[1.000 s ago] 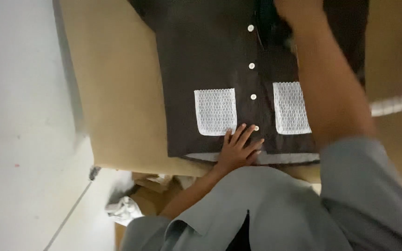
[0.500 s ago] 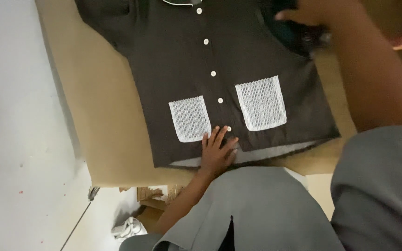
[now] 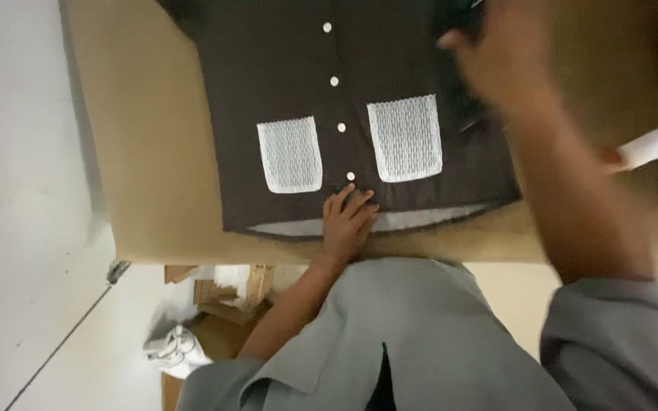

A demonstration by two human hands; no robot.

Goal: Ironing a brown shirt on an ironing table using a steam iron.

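we find a dark brown shirt spread flat on a tan table, buttons up. its two white lace pockets lie either side of the white button row. the left hand presses flat on the shirt's hem, fingers spread and released, just below the lowest button. the right hand hovers over the shirt's far right side, blurred; we cannot tell its finger state.

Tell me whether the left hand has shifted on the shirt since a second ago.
No. The left hand stays flat on the dark shirt's hem, just below the lowest button.
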